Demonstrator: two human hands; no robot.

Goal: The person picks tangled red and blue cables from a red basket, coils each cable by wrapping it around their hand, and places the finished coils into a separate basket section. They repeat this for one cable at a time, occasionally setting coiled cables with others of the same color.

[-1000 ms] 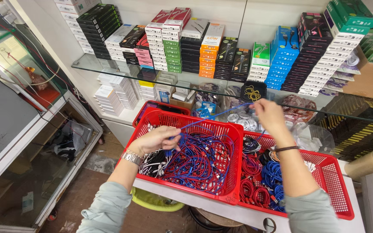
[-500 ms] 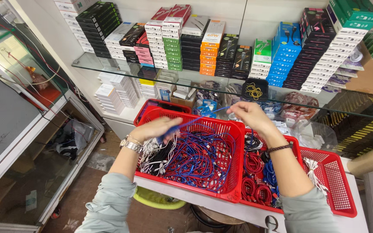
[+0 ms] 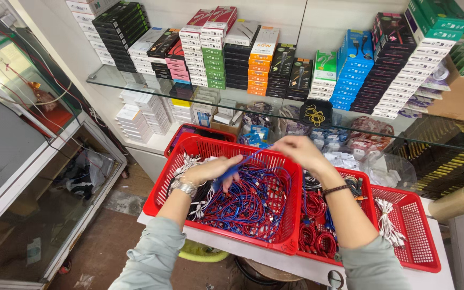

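My left hand [image 3: 213,169] and my right hand [image 3: 298,151] each grip an end of a blue cable [image 3: 248,159], stretched between them above a red plastic basket [image 3: 221,231]. That basket is full of coiled blue and red cables [image 3: 248,201], with white cables [image 3: 189,161] at its left side. A metal watch is on my left wrist and a dark bead bracelet on my right.
Another red basket [image 3: 420,252] to the right holds red and blue cables [image 3: 315,225] and white cables [image 3: 388,225]. A glass shelf [image 3: 135,88] behind carries stacks of coloured boxes. A glass cabinet [image 3: 33,177] stands at left. A tape roll [image 3: 460,201] sits at right.
Both hands have drawn closer together and lowered a little over the basket, the right one moving left, with the blue cable still held between them.
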